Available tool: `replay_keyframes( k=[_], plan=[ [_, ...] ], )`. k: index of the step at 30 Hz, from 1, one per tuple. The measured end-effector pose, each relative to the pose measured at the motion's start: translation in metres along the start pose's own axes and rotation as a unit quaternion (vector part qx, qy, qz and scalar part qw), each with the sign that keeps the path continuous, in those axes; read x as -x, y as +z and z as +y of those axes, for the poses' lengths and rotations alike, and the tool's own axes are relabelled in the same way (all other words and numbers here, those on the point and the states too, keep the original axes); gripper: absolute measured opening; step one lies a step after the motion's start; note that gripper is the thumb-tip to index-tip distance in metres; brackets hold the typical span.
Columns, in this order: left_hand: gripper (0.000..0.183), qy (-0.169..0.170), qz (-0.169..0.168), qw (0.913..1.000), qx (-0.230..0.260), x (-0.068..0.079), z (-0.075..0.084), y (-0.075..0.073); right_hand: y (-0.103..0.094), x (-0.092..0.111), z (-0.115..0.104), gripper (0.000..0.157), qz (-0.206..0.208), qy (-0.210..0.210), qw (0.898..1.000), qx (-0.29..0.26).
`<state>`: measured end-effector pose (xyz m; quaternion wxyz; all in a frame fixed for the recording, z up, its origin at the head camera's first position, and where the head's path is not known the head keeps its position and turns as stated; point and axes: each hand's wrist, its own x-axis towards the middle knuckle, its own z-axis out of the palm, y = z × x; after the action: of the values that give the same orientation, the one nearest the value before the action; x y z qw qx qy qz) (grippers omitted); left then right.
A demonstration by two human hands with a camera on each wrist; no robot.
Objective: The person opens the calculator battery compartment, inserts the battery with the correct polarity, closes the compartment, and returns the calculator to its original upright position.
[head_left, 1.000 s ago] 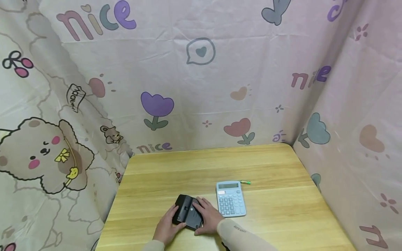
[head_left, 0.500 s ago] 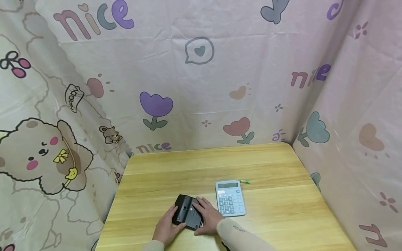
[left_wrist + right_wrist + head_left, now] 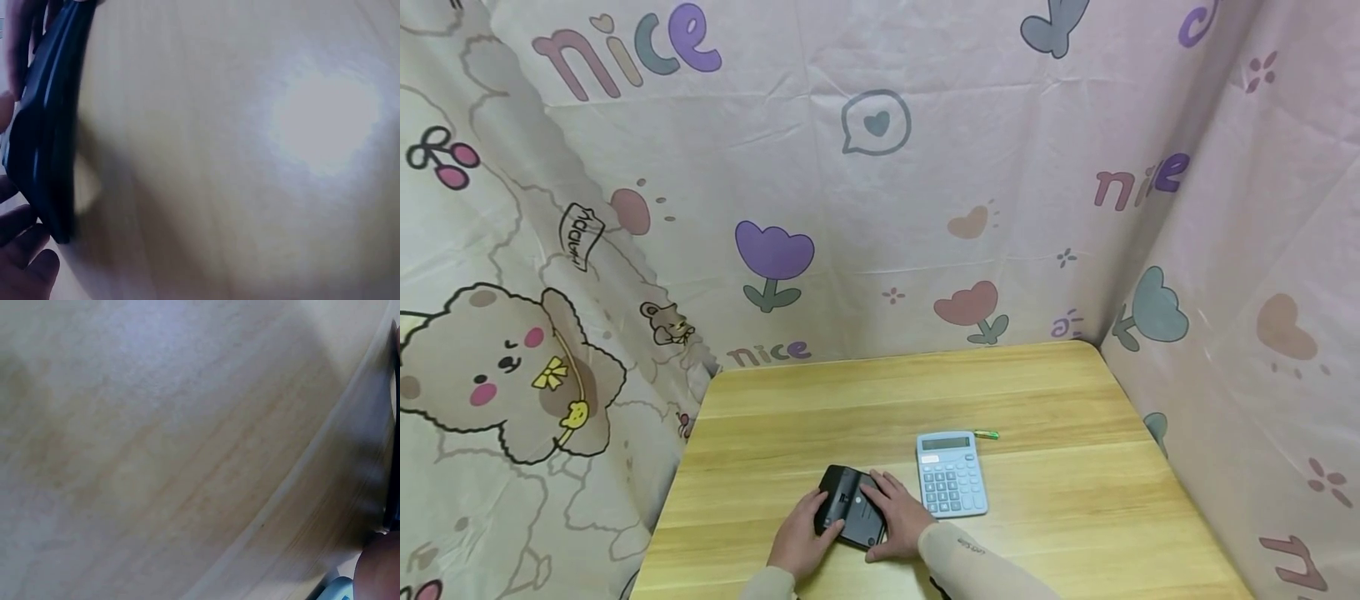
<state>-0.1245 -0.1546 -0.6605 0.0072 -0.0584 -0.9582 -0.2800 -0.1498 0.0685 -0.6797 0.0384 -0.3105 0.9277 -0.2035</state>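
A black calculator [image 3: 863,523] lies face down on the wooden table, its underside with a raised ridge and a small latch facing up. My left hand [image 3: 799,540] grips its left side, fingers along the edge and thumb on top of the near part of the ridge. On the right side my right hand [image 3: 904,521] holds it, fingers over the back and thumb at the near corner. In the left wrist view the calculator [image 3: 47,125] shows edge-on, with fingers around it. Only a dark sliver of it shows in the right wrist view.
A light blue calculator [image 3: 951,479] lies face up just right of my right hand. Beside its top right corner is a small green battery [image 3: 987,435]. The wooden table [image 3: 1060,400] is backed by printed curtains [image 3: 865,208] at the rear and both sides.
My left thumb has moved up from the near edge onto the black calculator's ridge. The right hand and both calculators stay in place.
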Motion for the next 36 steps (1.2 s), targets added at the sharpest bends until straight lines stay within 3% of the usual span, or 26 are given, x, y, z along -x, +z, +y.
replay_keyframes(
  k=[8, 16, 28, 36],
  plan=[
    [0.046, -0.009, 0.015, 0.9995, -0.025, -0.013, 0.009, -0.001, 0.002, -0.001, 0.001, 0.112, -0.010, 0.004, 1.000, -0.006],
    [0.045, -0.022, 0.019, 0.9987, -0.041, -0.024, 0.023, -0.004, 0.001, -0.001, 0.003, 0.111, 0.003, -0.010, 1.000, 0.004],
    [0.041, -0.029, 0.024, 0.9966, -0.073, -0.034, 0.027, -0.003, 0.007, 0.000, 0.005, 0.111, 0.017, -0.023, 1.000, 0.013],
    [0.039, -0.010, 0.020, 0.9937, -0.110, -0.035, 0.034, -0.005, 0.009, 0.000, 0.006, 0.111, 0.015, -0.022, 0.999, 0.041]
  ],
)
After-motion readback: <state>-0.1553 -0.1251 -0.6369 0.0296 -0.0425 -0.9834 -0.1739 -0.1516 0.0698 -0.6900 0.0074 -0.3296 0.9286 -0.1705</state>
